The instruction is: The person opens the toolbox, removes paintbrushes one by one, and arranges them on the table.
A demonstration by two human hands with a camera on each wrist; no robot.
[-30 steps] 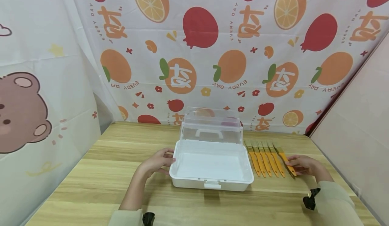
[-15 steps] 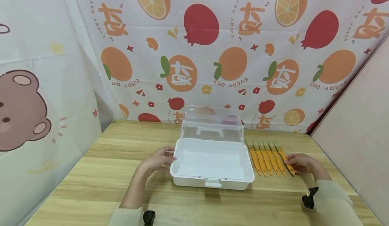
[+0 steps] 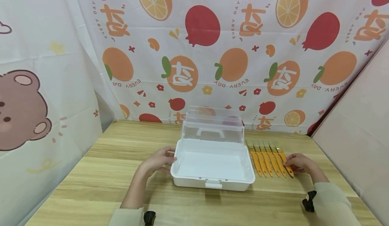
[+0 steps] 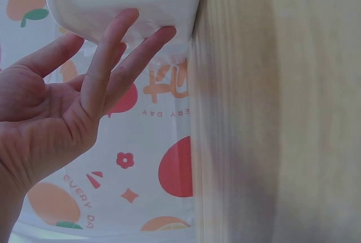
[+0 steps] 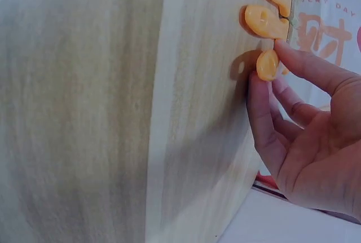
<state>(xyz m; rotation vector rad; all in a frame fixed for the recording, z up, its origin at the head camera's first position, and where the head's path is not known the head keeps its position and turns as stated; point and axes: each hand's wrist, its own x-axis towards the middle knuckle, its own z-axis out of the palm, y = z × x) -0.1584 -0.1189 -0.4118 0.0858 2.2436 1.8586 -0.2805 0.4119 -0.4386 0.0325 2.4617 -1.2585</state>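
Observation:
A white plastic storage box point(image 3: 212, 184) stands on the table, its clear lid point(image 3: 209, 128) raised at the back and nothing inside. My left hand point(image 3: 159, 160) rests at the box's left side, with fairly straight fingers touching the outer wall in the left wrist view. To the right of the box lies a row of flat paintbrushes point(image 3: 265, 160) with orange handles, bristles pointing away from me. Between thumb and fingers, my right hand point(image 3: 301, 163) pinches the handle of the rightmost paintbrush point(image 3: 282, 156). That handle's end point(image 5: 267, 65) shows in the right wrist view.
The wood-grain table point(image 3: 121, 151) meets a fruit-printed cloth point(image 3: 200, 67) behind the lid. A bear-printed cloth point(image 3: 70, 118) hangs at the left, and a pale panel point(image 3: 358, 124) borders the right edge. A white latch point(image 3: 213, 184) sits on the box's front.
My right hand has moved slightly left with the rightmost paintbrush, which now lies closer to its neighbour and more in line with the row. The left hand and box stay put.

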